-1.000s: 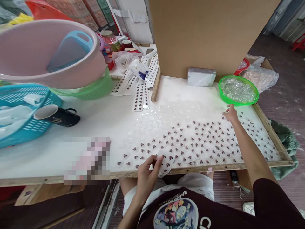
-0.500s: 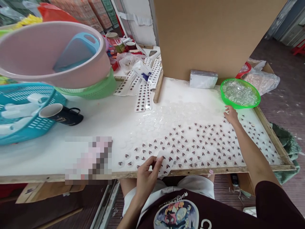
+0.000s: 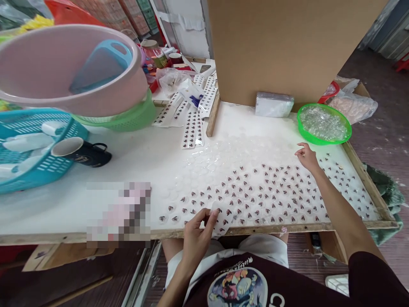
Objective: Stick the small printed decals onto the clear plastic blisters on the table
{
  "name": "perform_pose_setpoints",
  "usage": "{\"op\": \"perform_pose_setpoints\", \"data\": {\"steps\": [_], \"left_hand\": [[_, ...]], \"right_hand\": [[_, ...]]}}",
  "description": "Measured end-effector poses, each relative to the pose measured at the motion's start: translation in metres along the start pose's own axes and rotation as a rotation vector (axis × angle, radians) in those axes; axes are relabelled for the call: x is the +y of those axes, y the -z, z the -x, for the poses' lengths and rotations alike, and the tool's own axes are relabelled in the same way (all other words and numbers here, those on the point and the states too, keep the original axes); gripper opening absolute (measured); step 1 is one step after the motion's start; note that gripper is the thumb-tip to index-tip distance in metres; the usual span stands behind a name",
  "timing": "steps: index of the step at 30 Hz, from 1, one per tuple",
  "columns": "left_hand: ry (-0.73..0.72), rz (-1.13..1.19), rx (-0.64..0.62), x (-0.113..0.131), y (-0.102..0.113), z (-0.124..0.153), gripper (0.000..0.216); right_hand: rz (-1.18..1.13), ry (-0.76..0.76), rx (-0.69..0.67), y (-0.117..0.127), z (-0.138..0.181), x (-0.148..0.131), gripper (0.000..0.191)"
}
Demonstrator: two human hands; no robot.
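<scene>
We pinch a sticker sheet [image 3: 220,221] in our left hand [image 3: 196,236] at the white board's [image 3: 128,166] near edge while our right hand [image 3: 307,157] hovers loosely open, seemingly empty, over rows of clear domes [image 3: 271,192] near the green bowl [image 3: 323,123], where a careless sleeve could scatter them across this cluttered workshop

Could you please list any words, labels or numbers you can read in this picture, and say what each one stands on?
"C": a large white letter on the dark shirt, cut off at the frame edge.
Small arched lettering above the shirt's cartoon print: too small to read.
Gold mark on the black mug: blurred.
Dark prints on the sticker strips: pictures, not words.
</scene>
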State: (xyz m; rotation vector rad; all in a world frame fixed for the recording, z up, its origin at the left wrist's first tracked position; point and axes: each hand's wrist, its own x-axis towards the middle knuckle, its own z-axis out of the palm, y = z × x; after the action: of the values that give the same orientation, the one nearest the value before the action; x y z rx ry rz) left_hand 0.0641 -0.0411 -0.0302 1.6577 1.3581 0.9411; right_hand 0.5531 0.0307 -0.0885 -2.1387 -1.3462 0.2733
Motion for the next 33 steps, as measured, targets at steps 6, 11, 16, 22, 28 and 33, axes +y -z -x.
{"op": "perform_pose_setpoints", "data": {"steps": [6,11,16,22,28,33], "left_hand": [[0.005,0.019,-0.011,-0.001,-0.001,0.001,0.040],[0.004,0.026,-0.005,-0.004,-0.002,0.002,0.039],[0.010,0.015,-0.005,-0.007,-0.002,0.001,0.039],[0.015,0.024,-0.021,-0.005,-0.002,0.000,0.038],[0.022,0.049,-0.020,-0.010,-0.003,0.001,0.038],[0.039,0.079,-0.019,-0.007,-0.002,0.000,0.037]], "right_hand": [[-0.067,-0.077,0.011,0.012,-0.005,0.001,0.020],[-0.103,-0.185,-0.115,0.006,-0.007,0.007,0.016],[-0.049,-0.239,-0.156,0.000,-0.008,0.005,0.011],[0.083,-0.262,-0.167,-0.006,-0.009,-0.003,0.007],[0.191,-0.244,-0.168,-0.001,-0.006,-0.016,0.010],[0.225,-0.230,-0.147,0.016,0.001,-0.037,0.007]]}}
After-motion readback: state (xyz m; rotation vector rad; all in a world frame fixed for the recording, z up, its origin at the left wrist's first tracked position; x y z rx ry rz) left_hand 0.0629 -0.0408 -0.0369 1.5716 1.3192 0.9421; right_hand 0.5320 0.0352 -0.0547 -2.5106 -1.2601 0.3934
